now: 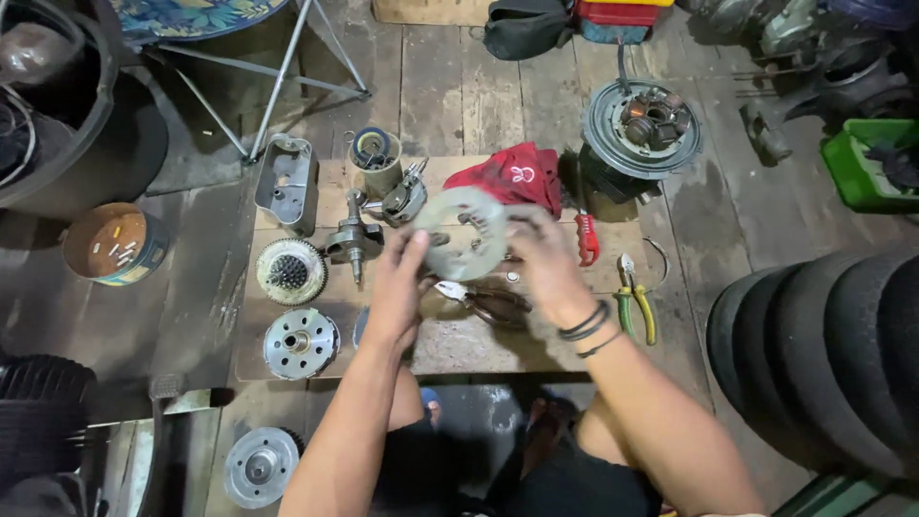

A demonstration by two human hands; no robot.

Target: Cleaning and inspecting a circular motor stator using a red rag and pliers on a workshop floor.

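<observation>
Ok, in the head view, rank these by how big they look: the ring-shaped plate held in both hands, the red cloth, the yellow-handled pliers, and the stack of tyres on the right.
1. Stack of tyres, though it sits nearer the camera.
2. Ring-shaped plate, held by the left hand and right hand, and red cloth: too alike to rank, and the plate is blurred and raised toward the camera.
3. Yellow-handled pliers.

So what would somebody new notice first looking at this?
Probably the grey metal ring, held up at the centre between the left hand and the right hand. Under it, the wooden board is strewn with engine parts. A row of black tyres crowds the right edge.
</observation>
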